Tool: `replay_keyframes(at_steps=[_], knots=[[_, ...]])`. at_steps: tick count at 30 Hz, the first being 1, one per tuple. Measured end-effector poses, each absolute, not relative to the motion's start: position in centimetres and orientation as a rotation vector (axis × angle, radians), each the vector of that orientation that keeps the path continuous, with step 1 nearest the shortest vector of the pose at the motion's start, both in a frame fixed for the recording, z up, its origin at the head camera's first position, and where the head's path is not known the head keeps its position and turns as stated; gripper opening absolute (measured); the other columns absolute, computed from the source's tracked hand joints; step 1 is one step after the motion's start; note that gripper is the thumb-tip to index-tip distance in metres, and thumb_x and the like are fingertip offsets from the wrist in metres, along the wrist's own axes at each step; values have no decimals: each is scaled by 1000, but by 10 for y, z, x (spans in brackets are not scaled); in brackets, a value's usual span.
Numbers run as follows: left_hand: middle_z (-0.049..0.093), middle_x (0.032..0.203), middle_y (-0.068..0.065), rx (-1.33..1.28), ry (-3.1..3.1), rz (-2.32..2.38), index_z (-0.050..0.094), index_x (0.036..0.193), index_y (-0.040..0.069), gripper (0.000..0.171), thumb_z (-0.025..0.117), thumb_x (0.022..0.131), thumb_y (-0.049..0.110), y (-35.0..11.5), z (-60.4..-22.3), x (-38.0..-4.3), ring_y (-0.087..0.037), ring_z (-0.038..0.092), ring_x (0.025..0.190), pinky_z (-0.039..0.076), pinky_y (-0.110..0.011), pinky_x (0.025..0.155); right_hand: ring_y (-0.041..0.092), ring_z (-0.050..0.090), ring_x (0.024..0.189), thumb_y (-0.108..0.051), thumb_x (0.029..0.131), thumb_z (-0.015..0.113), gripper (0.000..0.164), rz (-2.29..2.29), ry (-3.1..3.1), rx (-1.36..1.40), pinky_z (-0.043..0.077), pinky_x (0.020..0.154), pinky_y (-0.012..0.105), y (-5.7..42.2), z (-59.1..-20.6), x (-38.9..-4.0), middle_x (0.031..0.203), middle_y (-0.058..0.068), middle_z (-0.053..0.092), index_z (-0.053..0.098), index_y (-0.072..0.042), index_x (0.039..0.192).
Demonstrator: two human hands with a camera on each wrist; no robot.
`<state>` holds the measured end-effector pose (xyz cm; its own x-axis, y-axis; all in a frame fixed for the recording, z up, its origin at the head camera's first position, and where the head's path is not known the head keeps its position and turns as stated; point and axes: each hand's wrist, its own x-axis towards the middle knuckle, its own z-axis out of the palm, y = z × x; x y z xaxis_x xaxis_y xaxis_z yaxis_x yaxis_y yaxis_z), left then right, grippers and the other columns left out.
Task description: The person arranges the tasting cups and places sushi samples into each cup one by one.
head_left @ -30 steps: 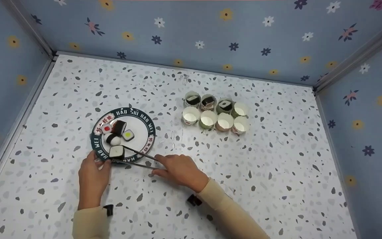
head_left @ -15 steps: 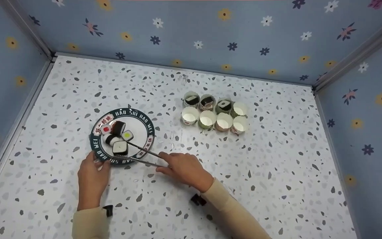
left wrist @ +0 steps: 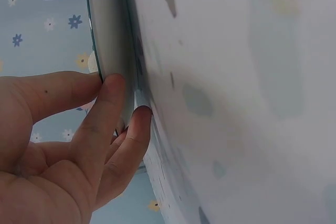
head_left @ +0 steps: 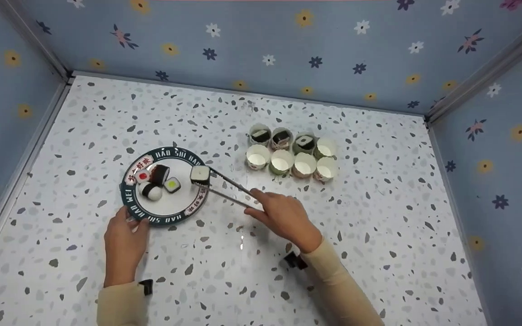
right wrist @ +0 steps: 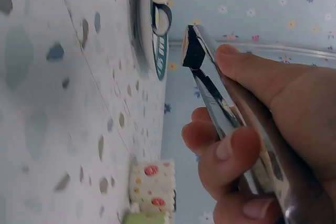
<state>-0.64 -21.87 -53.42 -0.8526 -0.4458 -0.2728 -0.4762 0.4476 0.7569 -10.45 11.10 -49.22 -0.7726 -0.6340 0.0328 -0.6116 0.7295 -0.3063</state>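
Note:
My left hand pinches the near-left rim of a round plate with a dark green lettered border. In the left wrist view, the fingers hold the plate at its edge, tilted up off the table. My right hand grips metal tongs, whose tips clasp a square sushi roll, white on top with black sides. The right wrist view shows this roll raised in the tongs, apart from the plate. On the plate's left half lie a red-centred roll, a dark-wrapped piece, a banded white piece and a yellow-green-centred roll.
Two rows of paper cups stand right of the plate. Three back-row cups hold sushi pieces, such as the one with a round-centred roll. Flower-patterned walls enclose the speckled table at the back and sides.
The tongs have lifted the square sushi roll from the plate's near side and carried it rightward and away, over the right rim. My left hand stays on the plate.

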Motion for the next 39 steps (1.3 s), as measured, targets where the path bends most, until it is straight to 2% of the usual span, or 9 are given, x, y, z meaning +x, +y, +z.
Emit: replay_keyframes(at_steps=[7,9,11,14,16,19,27,34,39], knots=[[42,140,-34,-836,2636,1408,27,150,-13,63,56,99,10,-219,-534,-7,-43,53,122,41,-51,102,14,51,51,-49,98,59,44,-448,2963,-935,42,44,33,142,-482,-118,66,-3,57,62,-15,126],[42,140,-34,-836,2637,1408,27,150,-13,63,55,99,10,-219,-533,-7,-43,53,122,41,-52,102,16,51,50,-50,98,59,48,-441,2976,-873,42,43,34,151,-479,-121,65,-1,57,62,-15,131],[42,140,-34,-839,2635,1408,26,151,-13,63,55,99,10,-219,-532,-7,-43,53,122,40,-52,103,18,53,52,-50,98,60,50,-440,2991,-817,43,43,36,160,-476,-124,73,3,64,61,-16,135],[42,140,-34,-841,2625,1408,26,151,-13,63,55,100,10,-219,-531,-7,-43,52,123,40,-52,104,20,54,53,-48,97,62,54,-467,3008,-743,44,43,38,175,-473,-127,76,5,65,58,-17,142],[42,140,-34,-841,2624,1405,25,151,-13,63,55,100,10,-219,-531,-8,-43,52,123,40,-52,104,20,54,55,-46,97,63,51,-473,3033,-715,44,44,38,185,-473,-128,75,4,63,60,-17,139],[41,140,-34,-843,2619,1405,25,151,-13,64,55,100,11,-219,-531,-7,-43,52,123,40,-52,104,19,51,54,-45,97,63,47,-478,3062,-677,42,44,39,201,-473,-129,65,-1,52,62,-15,134],[42,140,-34,-831,2653,1380,26,150,-13,63,54,100,11,-220,-533,-6,-43,53,121,40,-52,102,17,44,50,-45,97,63,48,-430,3125,-572,37,42,36,242,-468,-133,62,-2,49,62,-10,130],[41,141,-34,-841,2637,1395,25,151,-12,64,55,100,11,-219,-533,-6,-42,53,122,41,-51,103,22,49,51,-46,98,63,48,-357,3175,-455,40,43,42,273,-462,-140,65,3,54,61,-9,129],[42,141,-33,-843,2637,1398,27,151,-12,63,55,100,11,-220,-533,-6,-42,53,122,41,-51,103,31,56,53,-45,96,65,53,-306,3207,-356,42,43,49,291,-461,-143,73,11,63,61,-6,131]])
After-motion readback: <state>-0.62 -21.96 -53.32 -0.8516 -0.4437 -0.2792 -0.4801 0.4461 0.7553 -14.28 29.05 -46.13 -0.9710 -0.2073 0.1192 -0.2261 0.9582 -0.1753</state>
